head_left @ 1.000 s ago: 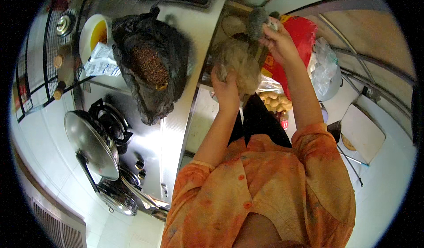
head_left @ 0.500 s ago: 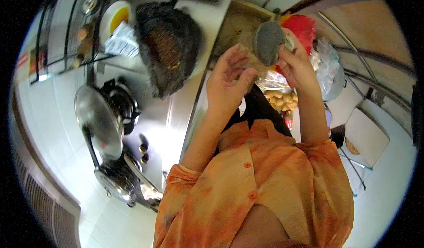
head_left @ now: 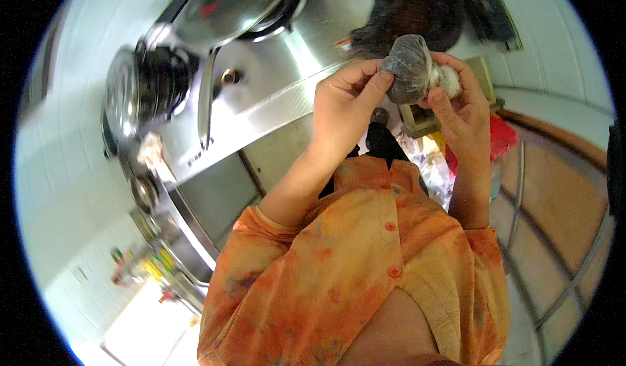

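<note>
A small clear plastic bag (head_left: 405, 73) filled with something dark grey is held up in front of me, over the counter's edge. Thumb and fingers of my left hand (head_left: 345, 102) pinch the bag's lower left side. My right hand (head_left: 464, 105) is closed around the whitish, bunched-up end of the same bag. Just beyond the bag, on the steel counter (head_left: 274, 82), a black plastic bag (head_left: 391, 15) lies spread around dark brown contents, blurred here.
At the far left, a pan with a glass lid (head_left: 238, 4) sits on the stove, near a dark pot (head_left: 150, 82) with its own glass lid. A sink (head_left: 179, 239) is at the lower left. Red plastic (head_left: 502, 138) and a wooden box (head_left: 417, 118) lie to the right, beside metal bars (head_left: 521, 177).
My view has swung toward the stove and sink. My left hand, apart from the small bag before, now grips its side; my right hand still holds the bag.
</note>
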Motion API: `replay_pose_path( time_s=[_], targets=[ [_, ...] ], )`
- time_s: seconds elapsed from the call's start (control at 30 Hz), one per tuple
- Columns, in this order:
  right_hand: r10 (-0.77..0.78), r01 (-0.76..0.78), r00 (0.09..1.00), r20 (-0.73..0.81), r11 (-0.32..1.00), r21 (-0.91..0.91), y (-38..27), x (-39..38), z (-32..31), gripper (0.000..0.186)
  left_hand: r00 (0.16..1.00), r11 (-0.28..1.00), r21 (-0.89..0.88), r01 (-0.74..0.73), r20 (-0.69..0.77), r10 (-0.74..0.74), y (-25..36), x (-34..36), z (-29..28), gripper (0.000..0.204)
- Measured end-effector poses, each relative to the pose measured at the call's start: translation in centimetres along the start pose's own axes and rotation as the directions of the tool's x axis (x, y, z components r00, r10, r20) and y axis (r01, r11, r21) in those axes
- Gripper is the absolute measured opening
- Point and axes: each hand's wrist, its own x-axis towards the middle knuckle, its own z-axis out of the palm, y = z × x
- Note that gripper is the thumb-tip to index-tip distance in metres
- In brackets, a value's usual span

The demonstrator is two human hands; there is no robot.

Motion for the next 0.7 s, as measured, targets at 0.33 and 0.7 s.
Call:
replay_pose_path(
  time_s=[0.33, 0.7],
  targets=[
    [-0.025, 0.024, 0.91, 0.415, 1.0, 0.008, -2.1, 1.4, 12.1, 0.042, 0.922, 0.943, -0.273, -0.192, -0.38, 0.078, 3.5, -8.5, -9.7, 0.018],
    [-0.067, 0.105, 0.775, 0.628, 0.994, -0.024, -1.5, 1.1, 17.6, 0.046, 0.794, 0.912, -0.239, -0.334, -0.592, 0.135, 1.9, -11.9, -13.2, 0.016]
  ],
)
